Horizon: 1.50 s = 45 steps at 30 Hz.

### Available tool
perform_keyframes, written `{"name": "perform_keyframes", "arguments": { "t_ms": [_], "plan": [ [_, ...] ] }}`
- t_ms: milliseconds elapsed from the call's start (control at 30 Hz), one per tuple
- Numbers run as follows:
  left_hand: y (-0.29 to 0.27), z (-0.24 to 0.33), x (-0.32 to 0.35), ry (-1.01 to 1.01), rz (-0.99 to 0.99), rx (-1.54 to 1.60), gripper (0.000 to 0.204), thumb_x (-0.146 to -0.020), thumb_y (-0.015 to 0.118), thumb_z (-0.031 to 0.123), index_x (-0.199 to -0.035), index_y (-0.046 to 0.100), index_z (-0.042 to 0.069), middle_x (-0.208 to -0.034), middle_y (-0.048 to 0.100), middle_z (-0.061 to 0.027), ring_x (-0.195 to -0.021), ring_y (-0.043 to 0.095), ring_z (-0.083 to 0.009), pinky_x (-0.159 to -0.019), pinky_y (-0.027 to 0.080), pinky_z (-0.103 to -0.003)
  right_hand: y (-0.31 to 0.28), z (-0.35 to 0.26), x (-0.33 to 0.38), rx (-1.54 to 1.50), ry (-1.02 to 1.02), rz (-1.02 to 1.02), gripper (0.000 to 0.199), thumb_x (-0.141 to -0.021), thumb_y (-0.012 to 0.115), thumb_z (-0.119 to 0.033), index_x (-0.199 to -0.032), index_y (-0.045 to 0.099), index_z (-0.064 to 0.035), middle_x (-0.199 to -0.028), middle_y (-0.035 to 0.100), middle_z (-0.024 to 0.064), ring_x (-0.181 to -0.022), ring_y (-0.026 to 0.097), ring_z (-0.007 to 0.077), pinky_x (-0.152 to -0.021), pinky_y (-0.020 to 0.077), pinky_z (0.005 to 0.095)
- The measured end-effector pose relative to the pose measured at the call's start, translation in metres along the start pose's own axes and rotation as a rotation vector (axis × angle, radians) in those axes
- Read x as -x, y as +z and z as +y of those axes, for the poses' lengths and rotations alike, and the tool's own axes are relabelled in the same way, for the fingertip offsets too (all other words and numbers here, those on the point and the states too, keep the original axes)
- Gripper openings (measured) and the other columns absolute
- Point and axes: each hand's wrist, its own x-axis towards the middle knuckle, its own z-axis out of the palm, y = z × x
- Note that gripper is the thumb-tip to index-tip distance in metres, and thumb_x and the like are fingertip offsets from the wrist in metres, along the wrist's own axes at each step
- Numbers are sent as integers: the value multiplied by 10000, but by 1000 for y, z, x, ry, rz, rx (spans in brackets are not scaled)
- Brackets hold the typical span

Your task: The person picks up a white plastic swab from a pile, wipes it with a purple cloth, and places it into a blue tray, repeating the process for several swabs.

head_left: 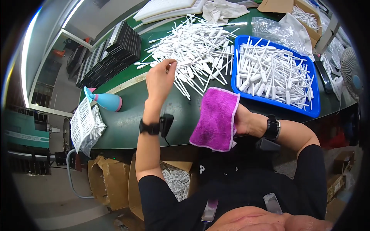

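My left hand [162, 79] is over the near left edge of a loose pile of white plastic sticks [192, 42], each with a thin stem and a thicker end. Its thumb and fingers are pinched together; what they hold, if anything, is hidden against the pile. My right hand [243, 120] grips a purple cloth [216, 117] with a pale border, held up near the table's front edge. The cloth covers most of those fingers. Just beyond the cloth, to the right, stands a blue tray [277, 107] heaped with more such white sticks.
Black stacked trays [111, 52] stand at the far left of the green table [127, 133]. Nearer are a blue spray bottle [108, 101] and a bag of white pieces [96, 125]. A fan [352, 69] is at the right. Cardboard boxes [110, 181] sit below the table.
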Motion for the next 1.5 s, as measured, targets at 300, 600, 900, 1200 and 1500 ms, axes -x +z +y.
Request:
{"name": "perform_keyframes", "arguments": {
  "t_ms": [300,600,900,1200,1500],
  "plan": [
    [70,-42,-41,270,-141,-300,275,-809,637,307,-1003,689,117,-893,649,-142,-854,620,-314,-738,482,-402,-4,1,-20,-133,27,-20,407,-911,518,-387,-1143,600,-64,-1103,640,98,-1007,614,237,-922,476,418],
    [52,-19,-16,-15,-149,-12,316,-898,569,251,-1157,560,69,-835,652,-131,-550,595,-256,-520,470,-381,-15,-8,-27,-173,-80,-197,434,-922,483,-412,-1136,611,-56,-1115,652,95,-984,637,212,-919,482,383],
    [40,-15,39,-481,105,1113,304,-926,546,200,-1152,507,1,-858,619,-84,-678,574,-117,-625,476,-236,-22,-5,-37,-106,-120,-203,462,-932,452,-442,-1127,616,-57,-1107,654,96,-972,639,215,-923,476,374],
    [44,-63,46,-501,-106,1647,225,-919,588,262,-1027,586,64,-836,598,-25,-718,546,-80,-622,458,-198,18,-24,-35,-104,-173,-118,515,-902,466,-500,-1089,625,-47,-1058,668,98,-928,642,223,-888,487,391],
    [46,-30,39,-670,1,1438,92,-911,485,118,-857,548,77,-718,464,46,-617,415,-42,-553,340,-191,-14,-23,-55,-147,-124,-55,439,-901,522,-452,-1135,604,-89,-1138,630,103,-1044,594,249,-951,441,426]
  ]
}}
